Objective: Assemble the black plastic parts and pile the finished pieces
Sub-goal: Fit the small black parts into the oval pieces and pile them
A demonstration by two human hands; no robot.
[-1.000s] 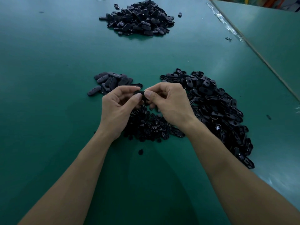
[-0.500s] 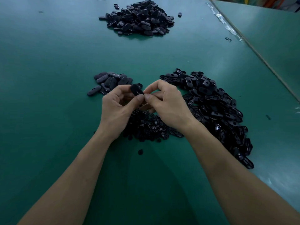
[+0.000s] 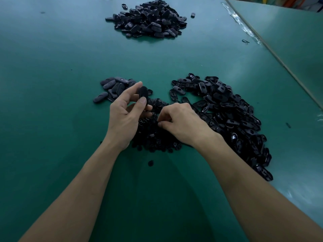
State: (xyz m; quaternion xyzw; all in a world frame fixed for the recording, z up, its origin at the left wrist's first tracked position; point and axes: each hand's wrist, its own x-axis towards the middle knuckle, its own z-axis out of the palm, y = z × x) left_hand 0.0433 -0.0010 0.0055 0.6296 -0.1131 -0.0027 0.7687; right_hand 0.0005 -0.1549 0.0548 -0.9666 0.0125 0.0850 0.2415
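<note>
You are working in dim, cool light. The tabletop (image 3: 57,105) shows a pale sheen along its far left and a brighter, washed-out glare low on the right. Nearest you, at bottom centre, it sinks into deep shadow. The right-hand pile (image 3: 230,109) catches small glossy highlights, while the far pile (image 3: 150,18) reads as a soft dark mass. Detail is slightly smeared throughout, and the wide lens stretches the bottom corners.

All the little plastic parts (image 3: 225,109) are plain black, and the table (image 3: 52,84) under them is plain dark green.
</note>
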